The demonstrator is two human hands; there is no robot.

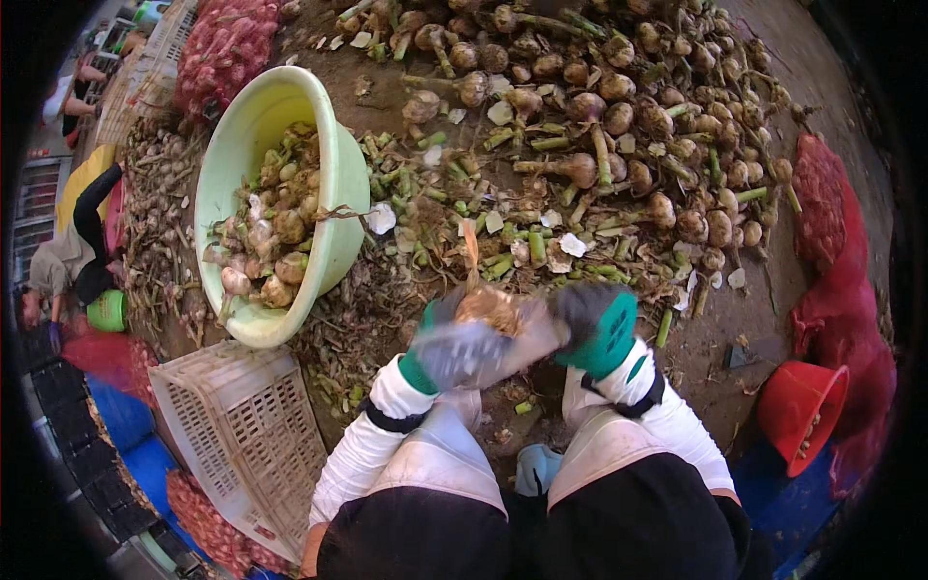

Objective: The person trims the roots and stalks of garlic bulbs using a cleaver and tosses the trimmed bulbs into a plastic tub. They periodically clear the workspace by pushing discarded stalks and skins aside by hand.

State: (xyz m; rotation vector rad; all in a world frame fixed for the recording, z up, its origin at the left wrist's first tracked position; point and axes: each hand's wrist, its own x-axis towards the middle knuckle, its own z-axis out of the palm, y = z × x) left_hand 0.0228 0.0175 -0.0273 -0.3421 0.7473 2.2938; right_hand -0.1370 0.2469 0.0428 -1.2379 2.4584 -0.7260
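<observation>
My left hand (447,346), in a grey and green glove, is closed around a brownish garlic bulb (491,311). The bulb's dry stem points away from me. Smeared by motion, a flat blade-like tool (530,344) spans the gap between my hands. Its end by my right hand (597,329), gloved in grey and green, is in that hand's closed grip; the tool's exact kind is unclear. Both hands are above my knees, in front of cut stems and peelings (483,232) on the ground. Many garlic bulbs with stems (619,116) lie heaped beyond.
A pale green tub (338,213) of trimmed bulbs tilts at the left, behind a white plastic crate (242,425). Red mesh (846,280) and a red bucket (802,411) are at the right. Another person (68,261) bends low at the far left, beside a green bucket (107,310).
</observation>
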